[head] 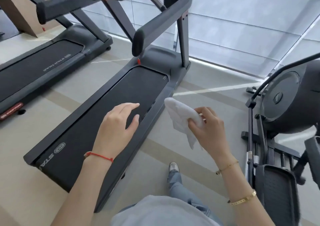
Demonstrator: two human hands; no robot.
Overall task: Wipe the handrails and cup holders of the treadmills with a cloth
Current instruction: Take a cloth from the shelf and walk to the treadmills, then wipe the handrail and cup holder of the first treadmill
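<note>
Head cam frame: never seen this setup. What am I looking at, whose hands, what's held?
There is no robot here. A person wears one wide-angle camera on the head, looking forward and down, so both hands belong to the wearer. The right hand grips a crumpled white cloth. The left hand is open and holds nothing, hovering over the belt of the nearer treadmill. Its dark handrail rises ahead, not yet touched by the cloth. A second treadmill stands to the left, and an elliptical trainer to the right. The person's shoe and jeans show below.
</note>
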